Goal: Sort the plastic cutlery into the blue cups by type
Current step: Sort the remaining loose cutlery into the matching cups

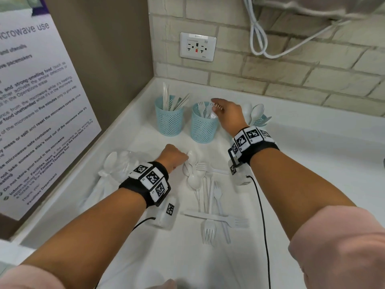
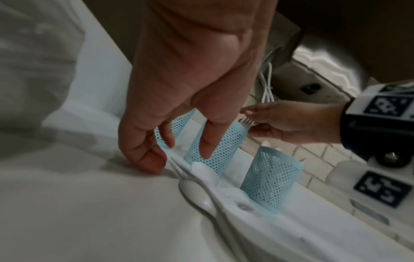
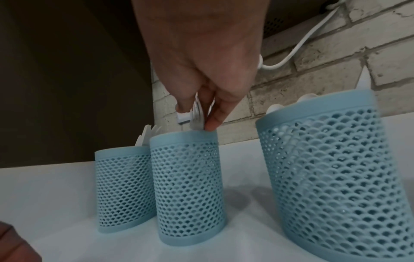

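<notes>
Three blue mesh cups stand in a row near the back of the counter: a knife cup (image 1: 169, 119), a fork cup (image 1: 203, 127) and a spoon cup (image 1: 260, 121) partly hidden by my right wrist. My right hand (image 1: 216, 109) is over the fork cup (image 3: 188, 177), pinching a white fork (image 3: 197, 120) by its head with the handle down inside. My left hand (image 1: 175, 158) hovers low over the loose pile of white cutlery (image 1: 208, 197). Its thumb (image 2: 147, 159) and forefinger stand apart just above a spoon (image 2: 201, 170), holding nothing.
A crumpled clear plastic bag (image 1: 116, 163) lies left of the pile. Loose forks (image 1: 209, 230) lie nearest me. A poster (image 1: 37, 101) covers the left wall. The brick back wall carries an outlet (image 1: 198, 46), with a white cable (image 1: 256, 38) hanging beside it.
</notes>
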The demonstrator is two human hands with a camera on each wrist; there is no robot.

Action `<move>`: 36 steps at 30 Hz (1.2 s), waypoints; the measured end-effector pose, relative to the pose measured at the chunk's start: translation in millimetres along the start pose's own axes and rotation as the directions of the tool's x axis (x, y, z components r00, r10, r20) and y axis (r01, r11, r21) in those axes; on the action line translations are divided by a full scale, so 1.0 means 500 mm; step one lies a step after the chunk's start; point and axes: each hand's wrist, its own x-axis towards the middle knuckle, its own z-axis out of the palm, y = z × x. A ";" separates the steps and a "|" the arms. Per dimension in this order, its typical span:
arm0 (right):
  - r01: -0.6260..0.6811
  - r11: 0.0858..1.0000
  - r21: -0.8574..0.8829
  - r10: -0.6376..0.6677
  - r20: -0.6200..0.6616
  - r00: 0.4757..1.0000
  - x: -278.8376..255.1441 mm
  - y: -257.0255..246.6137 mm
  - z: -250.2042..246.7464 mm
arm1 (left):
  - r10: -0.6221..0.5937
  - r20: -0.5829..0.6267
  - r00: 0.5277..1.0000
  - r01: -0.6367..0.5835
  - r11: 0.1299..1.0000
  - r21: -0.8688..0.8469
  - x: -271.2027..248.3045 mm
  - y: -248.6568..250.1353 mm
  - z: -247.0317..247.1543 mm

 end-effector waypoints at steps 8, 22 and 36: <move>0.033 0.998 -0.047 -0.016 0.318 0.948 -0.058 -0.022 -0.046 | 0.108 0.026 0.994 -0.108 0.888 0.448 -0.034 0.013 0.033; -0.103 0.875 -0.474 0.383 0.546 0.745 -0.210 0.039 0.012 | 0.129 0.073 0.989 -0.148 0.868 0.475 -0.067 -0.004 0.035; -0.379 0.893 -0.241 0.449 0.503 0.739 -0.258 -0.011 0.020 | 0.026 0.038 0.999 -0.023 0.998 -0.065 -0.075 -0.029 0.024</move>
